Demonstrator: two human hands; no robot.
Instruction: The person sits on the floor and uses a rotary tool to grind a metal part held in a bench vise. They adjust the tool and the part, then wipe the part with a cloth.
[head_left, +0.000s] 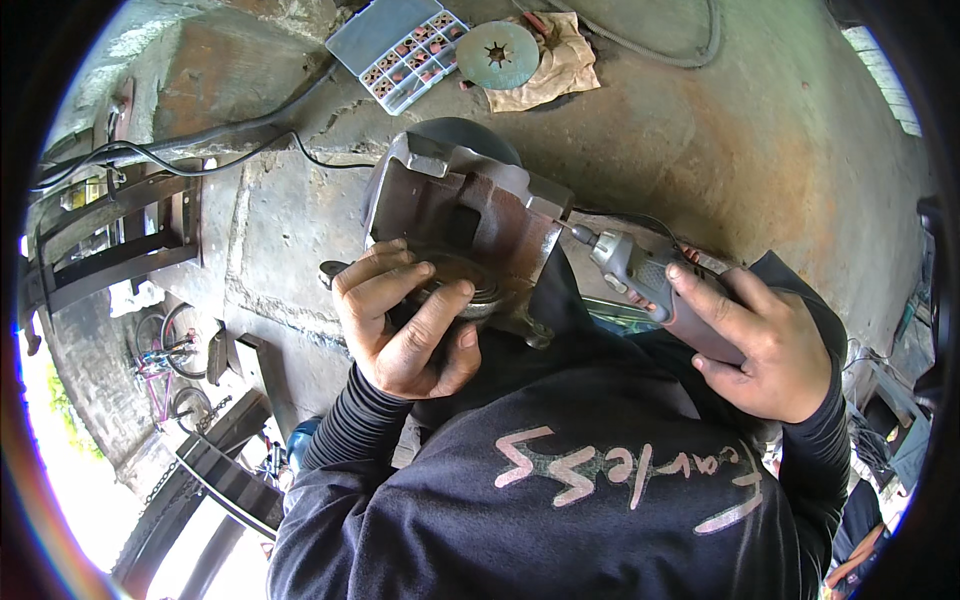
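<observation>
Your left hand (405,320) is curled over the near lower edge of the metal casting (465,225), fingers bent and pressed on its dark face, thumb hooked under a round bearing-like part (478,300) at the bottom edge. Closed grip, holding the piece steady. Left forearm comes up from the near side in a dark ribbed sleeve, wrist bent inward.

Your right hand (745,340) is wrapped around the grey rotary tool (640,275), fingers closed along the body, index finger lying on top. Tool points left, its thin bit (572,230) touching or just at the casting's right upper edge; can't tell which. Right forearm enters from the near right, elbow out.

The casting sits on the concrete bench (760,150), centre of view, between your hands: directly under the left, just left of the tool tip. It tilts toward you, with a rusty brown face and pale grey rims.

Far side of the bench: an open clear compartment box (400,45) of small parts, and right of it a round abrasive disc (497,55) lying on crumpled brown paper (560,65). Black cables (200,150) run along the far left.
</observation>
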